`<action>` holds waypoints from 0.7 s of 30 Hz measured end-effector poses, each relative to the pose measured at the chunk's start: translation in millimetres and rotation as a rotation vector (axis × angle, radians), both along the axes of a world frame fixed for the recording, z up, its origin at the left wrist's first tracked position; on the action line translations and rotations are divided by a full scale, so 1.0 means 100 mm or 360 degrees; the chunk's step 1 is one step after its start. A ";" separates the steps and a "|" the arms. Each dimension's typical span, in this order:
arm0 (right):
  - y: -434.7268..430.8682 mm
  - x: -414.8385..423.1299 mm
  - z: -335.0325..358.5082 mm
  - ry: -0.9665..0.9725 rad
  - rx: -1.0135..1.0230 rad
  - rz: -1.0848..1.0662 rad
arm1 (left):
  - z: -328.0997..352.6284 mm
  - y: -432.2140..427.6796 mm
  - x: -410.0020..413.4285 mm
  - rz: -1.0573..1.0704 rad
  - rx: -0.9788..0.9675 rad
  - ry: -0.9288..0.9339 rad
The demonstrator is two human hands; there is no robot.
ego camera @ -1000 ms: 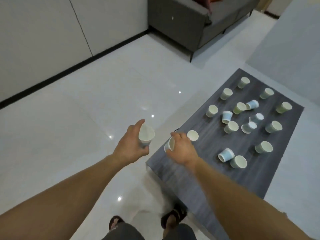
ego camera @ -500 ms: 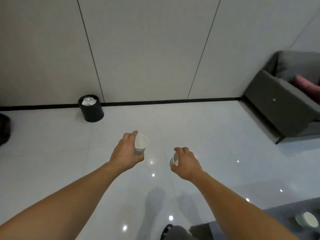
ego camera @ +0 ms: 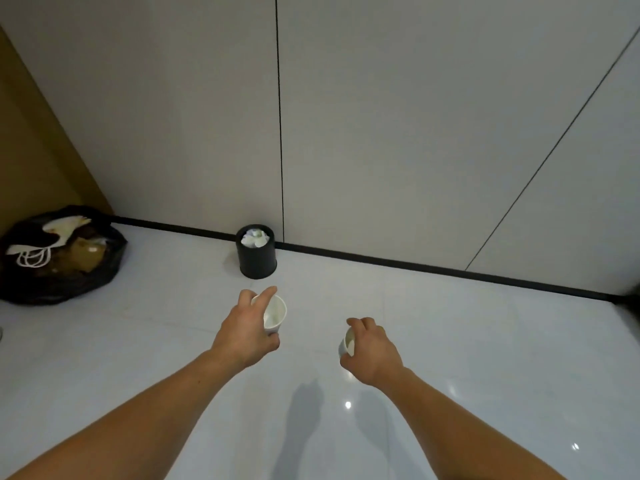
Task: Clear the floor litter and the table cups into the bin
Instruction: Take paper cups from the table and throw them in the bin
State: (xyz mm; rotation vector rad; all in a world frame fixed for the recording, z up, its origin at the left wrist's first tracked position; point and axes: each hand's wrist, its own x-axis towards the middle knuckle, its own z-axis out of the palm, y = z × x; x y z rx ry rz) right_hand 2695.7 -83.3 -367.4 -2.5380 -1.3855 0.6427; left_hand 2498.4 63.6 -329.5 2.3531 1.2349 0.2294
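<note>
Since the frame half a second back, my view has swung left: bin (ego camera: 257, 261) now sits straight ahead against the wall. Left hand (ego camera: 247, 332) has fingers curled round an upright cup (ego camera: 275, 313). Right hand (ego camera: 372, 348) grips a second cup (ego camera: 347, 344), mostly hidden. Bin looks heaped with white litter; I judge dropped cups may bounce out onto the floor.

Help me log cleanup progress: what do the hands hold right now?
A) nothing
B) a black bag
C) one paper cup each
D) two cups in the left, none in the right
C: the left hand grips a white cup and the right hand grips a second cup.
</note>
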 end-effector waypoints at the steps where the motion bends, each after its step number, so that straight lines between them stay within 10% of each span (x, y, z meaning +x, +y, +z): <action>1: 0.20 0.09 0.02 -0.0017 0.0006 0.0026 | -0.02 0.14 0.03 0.0032 -0.0004 0.0006; 21: 4.16 0.65 -0.05 0.0046 0.0085 0.0109 | -0.19 4.09 0.67 0.0063 0.0032 -0.0022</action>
